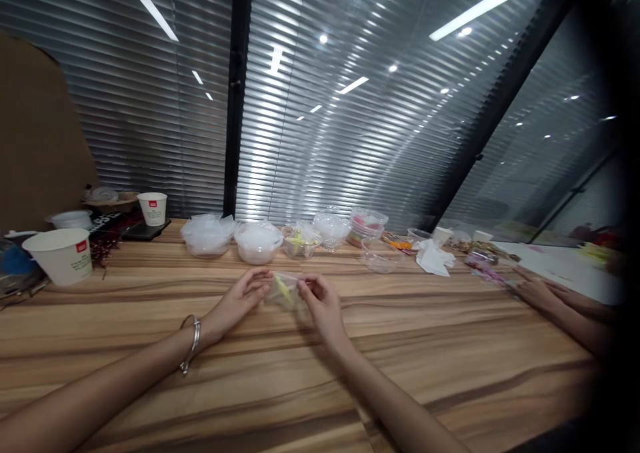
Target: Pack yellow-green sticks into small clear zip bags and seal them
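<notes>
A small clear plastic bag with something yellow-green inside is held just above the wooden table. My left hand has its fingers closed at the bag's left top corner. At the right top corner, my right hand pinches the bag between thumb and fingers. A silver bracelet circles my left wrist. Just beyond the hands stands a clear bowl with yellow-green pieces in it. What exactly the yellow-green content is I cannot make out.
Stacked plastic bowls and more bowls line the back. An open clear bowl and a crumpled tissue lie further right. Paper cups stand at left. Another person's hands are at the right.
</notes>
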A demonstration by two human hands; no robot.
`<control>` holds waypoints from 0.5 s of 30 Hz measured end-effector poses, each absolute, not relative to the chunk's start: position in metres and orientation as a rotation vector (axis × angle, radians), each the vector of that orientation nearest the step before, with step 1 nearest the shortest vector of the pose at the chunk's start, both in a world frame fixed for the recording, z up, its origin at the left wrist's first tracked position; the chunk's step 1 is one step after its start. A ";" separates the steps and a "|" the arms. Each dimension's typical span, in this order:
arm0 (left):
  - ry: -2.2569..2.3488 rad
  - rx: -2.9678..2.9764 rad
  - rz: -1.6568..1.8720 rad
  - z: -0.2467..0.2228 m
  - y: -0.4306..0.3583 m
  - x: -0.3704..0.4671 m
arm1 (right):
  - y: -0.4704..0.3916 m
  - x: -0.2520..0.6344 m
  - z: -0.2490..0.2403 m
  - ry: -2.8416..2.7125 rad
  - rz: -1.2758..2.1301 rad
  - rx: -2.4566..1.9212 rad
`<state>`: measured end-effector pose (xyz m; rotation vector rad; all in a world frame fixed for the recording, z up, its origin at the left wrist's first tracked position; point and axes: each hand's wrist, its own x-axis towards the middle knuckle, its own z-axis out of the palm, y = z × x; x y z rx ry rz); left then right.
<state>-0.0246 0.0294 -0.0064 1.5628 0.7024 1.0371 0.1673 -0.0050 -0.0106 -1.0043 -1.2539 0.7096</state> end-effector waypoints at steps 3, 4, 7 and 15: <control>0.816 1.524 1.155 -0.010 0.035 -0.026 | 0.003 0.180 -0.007 -1.070 0.628 -1.007; 0.849 1.515 1.185 -0.012 0.038 -0.026 | 0.008 0.184 -0.005 -1.008 0.601 -0.998; 0.878 1.498 1.212 -0.016 0.043 -0.026 | 0.025 0.198 0.002 -0.871 0.564 -0.925; 0.908 1.521 1.163 -0.024 0.049 -0.025 | 0.100 0.206 0.034 -0.991 0.448 -0.990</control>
